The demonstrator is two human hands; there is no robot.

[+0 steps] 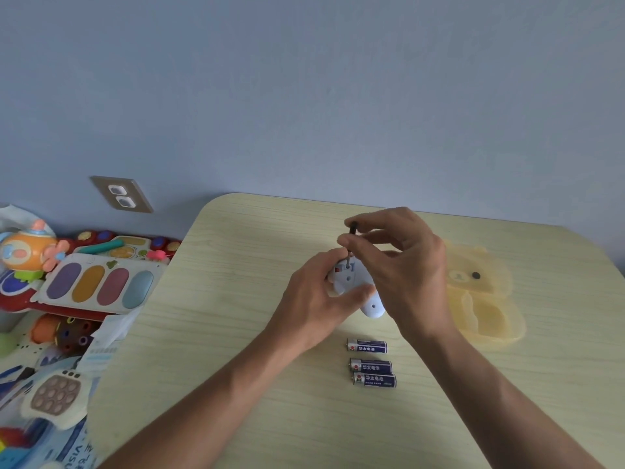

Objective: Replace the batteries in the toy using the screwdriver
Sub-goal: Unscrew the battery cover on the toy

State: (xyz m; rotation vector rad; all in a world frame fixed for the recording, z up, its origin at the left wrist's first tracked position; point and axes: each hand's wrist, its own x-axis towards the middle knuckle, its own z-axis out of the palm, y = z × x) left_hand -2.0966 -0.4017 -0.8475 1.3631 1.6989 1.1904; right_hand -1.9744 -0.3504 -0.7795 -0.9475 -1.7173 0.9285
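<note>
A small pale blue toy sits at the middle of the wooden table, its underside turned up. My left hand grips the toy from the left, thumb across its lower part. My right hand pinches a thin black-handled screwdriver between thumb and fingers. The screwdriver stands nearly upright with its tip on the toy's back. Three blue batteries lie side by side on the table, nearer to me than the toy.
A translucent yellow bear-shaped box lies open to the right of my right hand. Left of the table is a heap of colourful toys, among them a keyboard toy with oval keys. A wall socket sits on the blue wall.
</note>
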